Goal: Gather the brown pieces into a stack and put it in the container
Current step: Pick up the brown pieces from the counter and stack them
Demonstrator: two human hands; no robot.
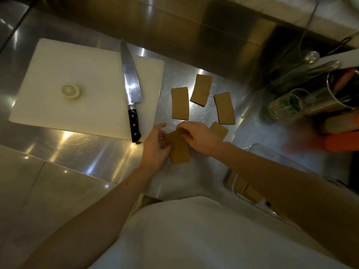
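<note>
**Both hands on one brown piece, four more loose on the counter**

Right now the left hand (155, 150) and the right hand (198, 136) meet over a brown piece (179, 152) near the front of the steel counter (77, 152). Left fingers curl around its left edge, right fingertips pinch its far end, so both hands grip that same piece. Whether a second piece lies beneath it cannot be told.

Beyond the hands, three brown pieces lie flat and apart: one on the left (180, 103), one in the middle (201, 90) and one on the right (224, 108). A fourth (219, 130) pokes out just beside the right hand, partly hidden by it.

A clear container (272, 154) sits at the right under the right forearm, with brown pieces (246, 189) already inside it.

To the left, a white cutting board (77, 74) carries a knife (131, 90) and a pale round slice (71, 91). Blurred utensils stand at the far right.
</note>
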